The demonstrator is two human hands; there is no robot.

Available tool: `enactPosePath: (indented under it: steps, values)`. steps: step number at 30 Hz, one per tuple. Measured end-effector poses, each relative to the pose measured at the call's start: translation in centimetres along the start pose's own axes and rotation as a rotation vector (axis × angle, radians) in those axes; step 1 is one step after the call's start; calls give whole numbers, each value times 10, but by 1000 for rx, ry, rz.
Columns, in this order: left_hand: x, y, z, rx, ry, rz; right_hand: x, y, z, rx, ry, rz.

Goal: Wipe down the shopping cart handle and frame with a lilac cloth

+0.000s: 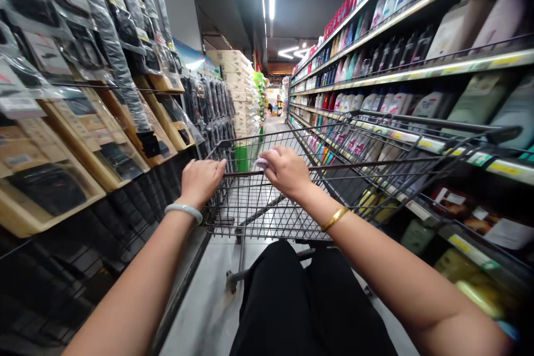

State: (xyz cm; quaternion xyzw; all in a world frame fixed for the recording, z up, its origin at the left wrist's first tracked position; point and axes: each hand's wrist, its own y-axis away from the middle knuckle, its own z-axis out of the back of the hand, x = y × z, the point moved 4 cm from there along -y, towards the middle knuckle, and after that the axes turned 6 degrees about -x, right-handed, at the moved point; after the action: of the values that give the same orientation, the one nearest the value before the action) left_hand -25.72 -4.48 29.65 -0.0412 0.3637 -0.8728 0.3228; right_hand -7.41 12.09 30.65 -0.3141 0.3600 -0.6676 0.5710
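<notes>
A wire shopping cart (262, 200) stands in front of me, its basket showing nothing inside. My left hand (201, 179) is closed at the basket's near left corner, a pale bangle on the wrist. At the middle of the cart's near rim is my right hand (287, 171), with a gold bangle on its wrist. Its fingers are wrapped round a small pale, crumpled cloth (269, 158) and rest by the rim. Below the basket, a caster wheel (231, 282) shows on the tiled floor.
Shelves of bottles (396, 103) line the right side, close to the cart. On the left hang packaged belts (120, 22) and boxed goods (89, 133). Stacked boxes (240, 89) stand ahead on the left. The aisle floor (273, 124) runs forward between them.
</notes>
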Motion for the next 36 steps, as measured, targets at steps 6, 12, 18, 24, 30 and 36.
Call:
enactPosePath:
  steps: [6,12,18,24,30,36]
  values:
    - [12,-14,-14,146,-115,62,-15,5,-2,73,72,171]
    - [19,-21,-20,179,-152,80,-32,7,-4,128,199,62]
    - [18,-35,-30,231,-191,76,-37,-8,-19,115,231,-17]
    - [4,-46,-42,243,-209,86,-69,-20,-30,142,191,-110]
    - [-30,-48,-50,246,-211,55,-105,-29,-39,173,159,-292]
    - [-60,-47,-57,258,-254,9,-138,-31,-44,145,141,-383]
